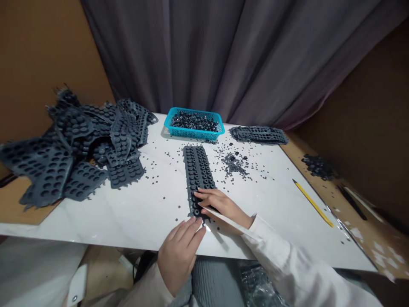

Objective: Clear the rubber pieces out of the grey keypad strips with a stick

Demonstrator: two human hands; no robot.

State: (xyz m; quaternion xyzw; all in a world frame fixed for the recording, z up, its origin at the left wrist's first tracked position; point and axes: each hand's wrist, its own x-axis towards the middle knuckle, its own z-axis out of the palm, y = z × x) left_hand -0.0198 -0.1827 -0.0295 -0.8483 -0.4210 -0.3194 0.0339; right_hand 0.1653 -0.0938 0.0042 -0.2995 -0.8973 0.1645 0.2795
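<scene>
A long black rubber strip [198,170] studded with round moulded pieces lies lengthwise on the white table [134,213] in front of me. My right hand [220,204] rests on its near end, fingers curled and pressing on the round pieces; what they grip, if anything, is hidden. My left hand [180,249] lies at the table's front edge just below the strip's end, fingers stretched out together, tips touching the strip. A thin pale stick [220,218] lies under my right hand.
A heap of black moulded rubber sheets [73,149] covers the table's left side. A teal basket [193,123] of small black rings stands at the back. Another strip [258,134] lies behind right. Loose bits [234,164] are scattered. A yellow pencil [313,204] lies on the right.
</scene>
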